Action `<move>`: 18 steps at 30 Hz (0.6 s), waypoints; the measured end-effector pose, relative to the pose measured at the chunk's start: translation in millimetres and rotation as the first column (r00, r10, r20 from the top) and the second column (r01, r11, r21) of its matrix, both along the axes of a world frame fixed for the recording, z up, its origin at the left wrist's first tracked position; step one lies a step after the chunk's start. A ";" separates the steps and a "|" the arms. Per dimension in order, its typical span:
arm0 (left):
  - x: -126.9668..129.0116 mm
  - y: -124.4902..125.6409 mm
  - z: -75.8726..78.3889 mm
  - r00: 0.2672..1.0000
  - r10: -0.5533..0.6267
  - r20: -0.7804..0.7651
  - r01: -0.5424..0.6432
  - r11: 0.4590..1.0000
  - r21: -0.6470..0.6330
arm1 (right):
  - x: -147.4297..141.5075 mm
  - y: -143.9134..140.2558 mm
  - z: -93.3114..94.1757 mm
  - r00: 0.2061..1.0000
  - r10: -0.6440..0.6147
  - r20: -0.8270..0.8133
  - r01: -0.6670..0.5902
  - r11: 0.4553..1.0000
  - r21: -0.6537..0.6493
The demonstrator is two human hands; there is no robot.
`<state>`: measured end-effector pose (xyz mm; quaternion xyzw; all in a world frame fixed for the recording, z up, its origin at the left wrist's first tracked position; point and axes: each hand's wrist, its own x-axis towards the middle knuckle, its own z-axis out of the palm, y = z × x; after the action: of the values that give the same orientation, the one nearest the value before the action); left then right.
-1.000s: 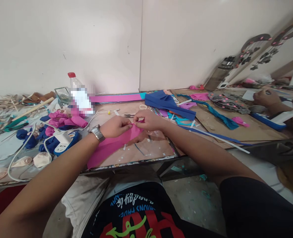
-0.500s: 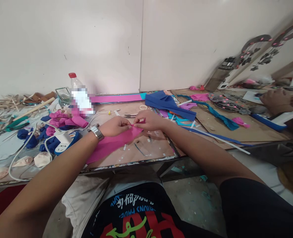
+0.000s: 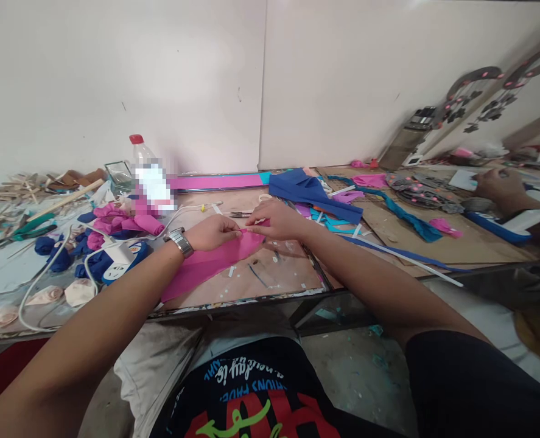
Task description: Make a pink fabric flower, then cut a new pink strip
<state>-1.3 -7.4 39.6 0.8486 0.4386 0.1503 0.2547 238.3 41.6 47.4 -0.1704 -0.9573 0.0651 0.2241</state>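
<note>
Tabletop point(image 3: 279, 277): it runs the full width before me, brown and littered with paper scraps, its near edge just above my lap.
Pink sheet point(image 3: 210, 263): it lies flat on the tabletop at the middle, stretching from my fingertips back toward the near left, under my left wrist.
Blue sheet point(image 3: 313, 191): it is folded loosely on the far side, just right of my right hand and apart from it.
Pink strip point(image 3: 219, 181): it lies long along the wall at the far edge.
Bottle point(image 3: 145, 170): red-capped, it stands far left of my hands, with pink and blue rolled pieces point(image 3: 114, 222) heaped near it.
Power strip point(image 3: 121, 255): white and blue, it sits near left, beside my left forearm, its cord looping toward me.
Another person's hand point(image 3: 498, 182): it rests on the far right of the tabletop, well apart from mine.
Left hand point(image 3: 212, 232): my grip is pinched on the far tip of the pink sheet.
Right hand point(image 3: 276, 220): my grip pinches the same tip, fingertips meeting the left ones; nothing stands between them.
</note>
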 end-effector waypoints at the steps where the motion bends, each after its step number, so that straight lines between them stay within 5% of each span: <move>1: 0.4 -0.2 -0.2 1.000 -0.004 0.006 0.004 1.000 0.000 | -0.6 -0.4 -0.6 1.000 0.011 0.011 -0.011 1.000 0.004; 9: 2.3 -2.3 1.0 0.996 -0.036 0.076 0.043 0.995 -0.091 | -5.1 -1.7 -8.8 1.000 0.008 0.026 -0.005 0.995 -0.097; 18: 1.7 -3.8 5.6 0.975 0.062 0.214 -0.017 0.979 -0.204 | -5.7 0.5 -11.4 0.992 0.057 -0.112 -0.034 0.979 0.200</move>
<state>0.4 -11.2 45.3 0.7878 0.4376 0.2031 0.3829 232.6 42.1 35.9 -0.1211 -0.9479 -0.0154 0.2943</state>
